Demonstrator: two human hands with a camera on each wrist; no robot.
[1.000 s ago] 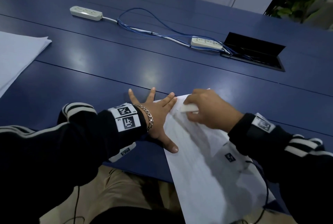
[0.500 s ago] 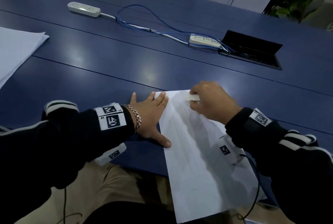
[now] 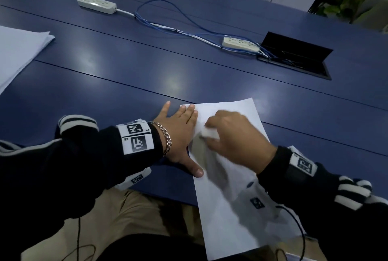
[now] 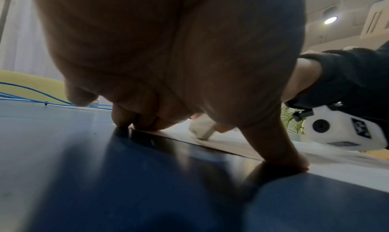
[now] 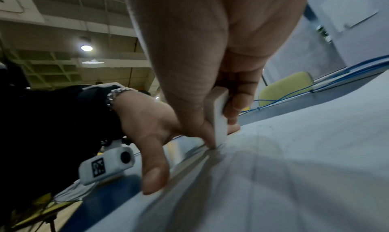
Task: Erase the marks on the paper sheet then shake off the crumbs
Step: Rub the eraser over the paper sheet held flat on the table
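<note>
Blue table [image 3: 126, 76]; wrist views show upright eraser [image 5: 221, 115].

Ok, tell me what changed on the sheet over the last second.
The right hand carried the eraser from the sheet's far edge back toward the person and leftward, close to the left hand. Its grip on the eraser is unchanged. The left hand's fingers stay flat, pinning the sheet's left edge to the table.

Black-and-white square code tags [image 3: 137, 138] are seen on the white wristbands; beside one, small characters resembling "L5" are printed. No other text is legible.
</note>
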